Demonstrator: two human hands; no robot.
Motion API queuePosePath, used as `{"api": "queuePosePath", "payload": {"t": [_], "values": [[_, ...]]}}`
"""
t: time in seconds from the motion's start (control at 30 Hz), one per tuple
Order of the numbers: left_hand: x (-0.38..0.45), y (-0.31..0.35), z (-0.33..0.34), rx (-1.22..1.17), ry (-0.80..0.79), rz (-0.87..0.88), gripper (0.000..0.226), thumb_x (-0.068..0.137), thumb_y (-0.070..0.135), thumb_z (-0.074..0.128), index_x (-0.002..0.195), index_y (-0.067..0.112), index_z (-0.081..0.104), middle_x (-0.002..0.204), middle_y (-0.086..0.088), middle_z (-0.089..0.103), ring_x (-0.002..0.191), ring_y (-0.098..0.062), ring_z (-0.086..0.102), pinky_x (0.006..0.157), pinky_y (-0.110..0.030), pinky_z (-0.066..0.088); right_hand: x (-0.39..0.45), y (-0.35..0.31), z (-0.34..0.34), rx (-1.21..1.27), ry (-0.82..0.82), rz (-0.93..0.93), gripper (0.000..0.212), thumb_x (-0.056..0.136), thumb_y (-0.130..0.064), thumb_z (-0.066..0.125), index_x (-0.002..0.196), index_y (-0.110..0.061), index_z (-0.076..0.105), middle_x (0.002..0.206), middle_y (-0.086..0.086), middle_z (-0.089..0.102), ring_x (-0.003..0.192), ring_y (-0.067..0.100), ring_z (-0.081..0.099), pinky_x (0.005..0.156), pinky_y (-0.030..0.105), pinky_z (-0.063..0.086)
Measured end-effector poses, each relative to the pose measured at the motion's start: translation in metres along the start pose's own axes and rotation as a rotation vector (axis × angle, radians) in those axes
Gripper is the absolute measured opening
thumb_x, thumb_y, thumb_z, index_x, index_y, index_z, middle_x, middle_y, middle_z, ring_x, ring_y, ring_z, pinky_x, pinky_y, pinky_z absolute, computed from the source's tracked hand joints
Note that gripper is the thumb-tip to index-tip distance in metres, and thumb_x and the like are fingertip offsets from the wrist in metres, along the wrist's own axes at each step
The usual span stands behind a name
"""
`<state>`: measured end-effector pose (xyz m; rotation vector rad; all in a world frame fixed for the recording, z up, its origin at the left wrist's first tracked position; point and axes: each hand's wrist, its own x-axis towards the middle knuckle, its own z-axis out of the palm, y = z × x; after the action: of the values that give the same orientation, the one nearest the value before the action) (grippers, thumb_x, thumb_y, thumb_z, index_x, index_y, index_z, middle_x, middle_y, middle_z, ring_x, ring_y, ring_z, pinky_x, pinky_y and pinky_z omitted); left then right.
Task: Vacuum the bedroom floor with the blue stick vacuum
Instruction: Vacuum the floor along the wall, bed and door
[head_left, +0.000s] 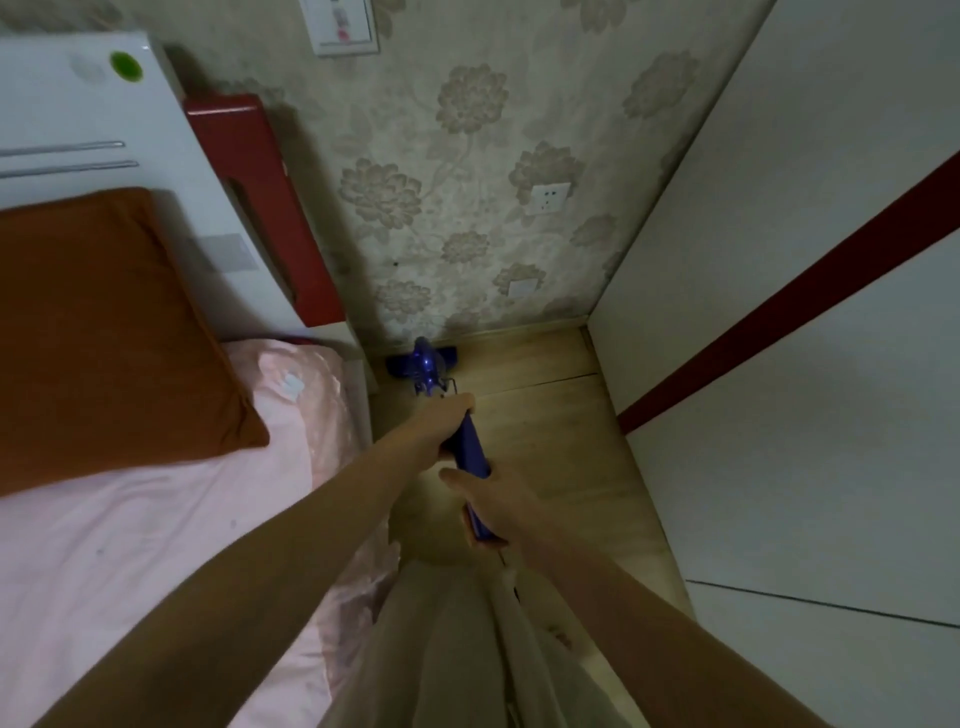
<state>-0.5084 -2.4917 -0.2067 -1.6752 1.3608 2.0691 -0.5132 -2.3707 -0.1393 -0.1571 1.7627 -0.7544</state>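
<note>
One blue stick vacuum stands on the wooden floor at about twelve o'clock from the two hands, the left hand and the right hand, both gripping its handle. At nine o'clock lies one bed carrying one orange pillow, and beyond it stand one white headboard and one red panel. On the flowered wall at twelve to one o'clock are two white sockets, an upper socket and a lower socket, plus one switch plate.
</note>
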Motion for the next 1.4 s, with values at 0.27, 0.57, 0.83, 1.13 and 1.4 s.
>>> {"api": "queuePosePath", "payload": {"t": [0.27, 0.57, 0.83, 1.13, 1.4], "values": [[-0.001, 0.012, -0.027, -0.083, -0.083, -0.051, 0.016, 0.085, 0.014, 0.057, 0.098, 0.007, 0.051, 0.080, -0.010, 0.053, 0.069, -0.021, 0.053, 0.061, -0.033, 0.049, -0.006, -0.023, 0.003, -0.060, -0.020, 0.000, 0.030, 0.093, -0.034, 0.060, 0.114, -0.014, 0.052, 0.070, -0.001, 0.053, 0.050, 0.007, 0.051, 0.044, 0.017, 0.042], [0.009, 0.031, -0.031, -0.112, -0.056, 0.004, 0.012, 0.085, 0.018, 0.060, 0.089, 0.010, 0.051, 0.089, -0.011, 0.055, 0.074, -0.021, 0.054, 0.060, -0.031, 0.049, 0.018, -0.041, 0.006, -0.024, 0.027, 0.010, 0.045, 0.091, -0.040, 0.063, 0.122, -0.010, 0.051, 0.072, 0.000, 0.055, 0.057, 0.009, 0.053, 0.055, 0.022, 0.048], [0.014, 0.022, -0.047, -0.179, -0.189, -0.035, 0.017, 0.082, 0.016, 0.063, 0.092, 0.011, 0.050, 0.075, -0.006, 0.051, 0.065, -0.018, 0.050, 0.066, -0.031, 0.049, 0.028, -0.033, 0.023, 0.032, 0.027, -0.011, 0.047, 0.086, -0.044, 0.068, 0.116, -0.014, 0.049, 0.098, 0.007, 0.064, 0.086, 0.022, 0.067, 0.085, 0.040, 0.058], [0.007, -0.013, -0.015, -0.087, -0.253, -0.058, 0.058, 0.086, 0.010, 0.060, 0.134, 0.024, 0.031, 0.090, -0.010, 0.049, 0.072, -0.021, 0.055, 0.052, -0.028, 0.053, 0.013, 0.015, 0.000, 0.327, -0.086, 0.121, 0.023, 0.093, -0.031, 0.063, 0.089, -0.010, 0.052, 0.063, -0.001, 0.053, 0.044, 0.008, 0.050, 0.043, 0.021, 0.045], [-0.030, -0.028, 0.049, -0.016, -0.159, -0.067, 0.011, 0.081, 0.011, 0.057, 0.085, 0.011, 0.047, 0.080, -0.010, 0.049, 0.067, -0.019, 0.049, 0.059, -0.031, 0.046, -0.012, 0.056, -0.044, 0.144, 0.043, 0.043, 0.029, 0.089, -0.038, 0.066, 0.091, -0.013, 0.052, 0.064, -0.002, 0.052, 0.045, 0.007, 0.048, 0.043, 0.021, 0.044]]}}
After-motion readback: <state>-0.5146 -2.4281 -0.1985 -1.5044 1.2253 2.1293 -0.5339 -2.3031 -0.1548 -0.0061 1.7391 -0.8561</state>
